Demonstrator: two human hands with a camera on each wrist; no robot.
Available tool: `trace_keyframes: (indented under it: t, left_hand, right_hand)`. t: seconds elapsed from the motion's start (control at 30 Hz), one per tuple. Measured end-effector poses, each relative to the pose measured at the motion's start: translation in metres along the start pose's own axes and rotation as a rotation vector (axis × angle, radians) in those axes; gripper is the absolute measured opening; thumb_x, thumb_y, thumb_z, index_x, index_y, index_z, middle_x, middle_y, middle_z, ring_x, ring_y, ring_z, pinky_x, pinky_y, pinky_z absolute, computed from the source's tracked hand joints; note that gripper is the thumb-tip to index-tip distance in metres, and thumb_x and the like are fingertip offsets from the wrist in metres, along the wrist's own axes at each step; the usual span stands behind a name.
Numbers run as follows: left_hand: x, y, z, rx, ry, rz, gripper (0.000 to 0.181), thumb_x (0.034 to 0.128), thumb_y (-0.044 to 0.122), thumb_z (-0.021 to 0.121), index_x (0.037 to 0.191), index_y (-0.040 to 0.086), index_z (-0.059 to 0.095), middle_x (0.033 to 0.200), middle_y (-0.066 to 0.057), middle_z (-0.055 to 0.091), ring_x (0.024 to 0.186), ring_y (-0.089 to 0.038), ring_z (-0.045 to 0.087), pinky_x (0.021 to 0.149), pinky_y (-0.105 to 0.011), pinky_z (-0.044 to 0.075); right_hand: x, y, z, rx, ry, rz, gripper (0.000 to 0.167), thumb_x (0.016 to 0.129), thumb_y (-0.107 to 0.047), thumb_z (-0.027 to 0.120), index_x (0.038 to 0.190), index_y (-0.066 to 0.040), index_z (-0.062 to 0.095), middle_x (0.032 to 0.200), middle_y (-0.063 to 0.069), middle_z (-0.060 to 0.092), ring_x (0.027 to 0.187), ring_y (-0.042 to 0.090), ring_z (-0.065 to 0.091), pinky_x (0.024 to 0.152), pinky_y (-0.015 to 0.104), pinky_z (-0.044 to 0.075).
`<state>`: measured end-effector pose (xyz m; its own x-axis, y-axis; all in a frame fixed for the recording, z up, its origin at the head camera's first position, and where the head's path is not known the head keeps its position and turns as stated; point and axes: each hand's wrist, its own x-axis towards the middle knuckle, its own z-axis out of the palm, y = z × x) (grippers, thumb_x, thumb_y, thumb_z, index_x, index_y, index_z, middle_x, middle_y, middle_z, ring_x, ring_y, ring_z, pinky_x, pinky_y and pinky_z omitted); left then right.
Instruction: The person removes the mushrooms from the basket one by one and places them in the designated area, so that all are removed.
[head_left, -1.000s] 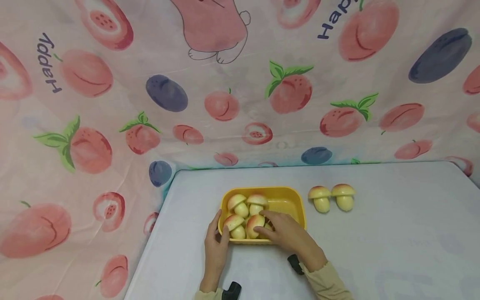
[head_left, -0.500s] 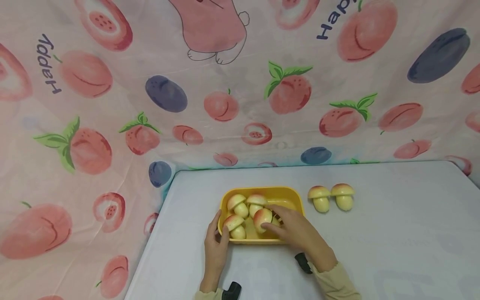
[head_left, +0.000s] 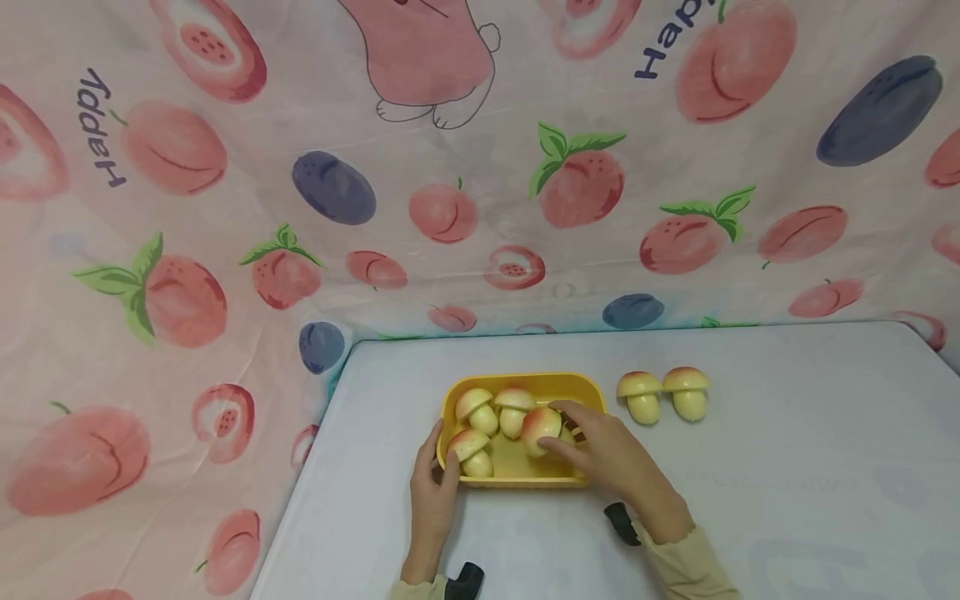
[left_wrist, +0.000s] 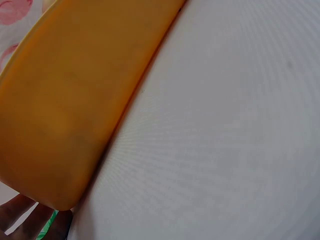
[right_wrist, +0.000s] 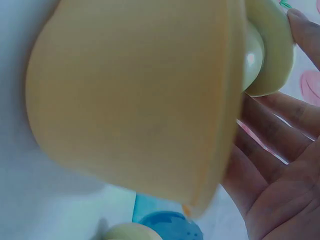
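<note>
A yellow tray point(head_left: 525, 482) holds several toy mushrooms with reddish-yellow caps. My left hand point(head_left: 432, 508) grips the tray's left end, thumb at the front corner; in the left wrist view its fingers touch the tray's outer wall point(left_wrist: 65, 100). Over the tray's right half, my right hand point(head_left: 618, 458) pinches a mushroom point(head_left: 540, 429) by its cap between thumb and fingers. The right wrist view shows that mushroom point(right_wrist: 277, 55) above the tray's rim point(right_wrist: 225, 125), partly hidden by the wall, beside my right hand point(right_wrist: 285, 155).
Two more mushrooms point(head_left: 642, 400) point(head_left: 687, 396) lie side by side on the white table point(head_left: 787, 467), right of the tray. A cloth point(head_left: 480, 150) printed with fruit hangs behind and to the left of the table.
My right hand has moved right and slightly back with the pinched mushroom, away from the front-left mushroom. My left hand and the tray have stayed in place.
</note>
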<state>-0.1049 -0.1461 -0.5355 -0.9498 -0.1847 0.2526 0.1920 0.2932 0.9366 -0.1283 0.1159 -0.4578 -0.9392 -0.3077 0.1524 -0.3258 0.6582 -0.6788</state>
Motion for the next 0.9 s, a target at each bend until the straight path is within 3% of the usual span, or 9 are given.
trace_keyframes:
  t: [0.23, 0.53, 0.9]
  left_hand:
    - [0.000, 0.000, 0.000, 0.008, -0.001, -0.002, 0.047, 0.1031, 0.020, 0.055, 0.149, 0.018, 0.045, 0.150, -0.007, 0.047, 0.138, -0.023, 0.043, 0.099, -0.017, 0.042]
    - [0.001, -0.002, 0.001, 0.004, 0.008, -0.024, 0.049, 0.1020, 0.015, 0.056, 0.149, 0.017, 0.045, 0.150, -0.008, 0.046, 0.138, -0.025, 0.043, 0.098, -0.015, 0.041]
    - [0.001, -0.003, 0.000, 0.001, -0.004, 0.000, 0.047, 0.1033, 0.021, 0.055, 0.150, 0.019, 0.045, 0.151, -0.006, 0.045, 0.139, -0.024, 0.042, 0.100, -0.017, 0.042]
  right_hand:
    - [-0.003, 0.005, -0.009, -0.013, 0.036, -0.011, 0.055, 0.090, -0.049, 0.068, 0.128, -0.009, 0.062, 0.101, -0.002, 0.067, 0.092, 0.015, 0.064, 0.082, 0.038, 0.056]
    - [-0.008, 0.014, -0.021, -0.061, 0.167, -0.064, 0.046, 0.089, -0.041, 0.073, 0.120, -0.007, 0.064, 0.090, -0.003, 0.064, 0.083, 0.015, 0.065, 0.076, 0.036, 0.056]
    - [-0.016, 0.018, -0.039, -0.046, 0.168, -0.002, 0.058, 0.089, -0.043, 0.072, 0.129, -0.001, 0.060, 0.102, 0.007, 0.070, 0.090, 0.021, 0.070, 0.078, 0.039, 0.058]
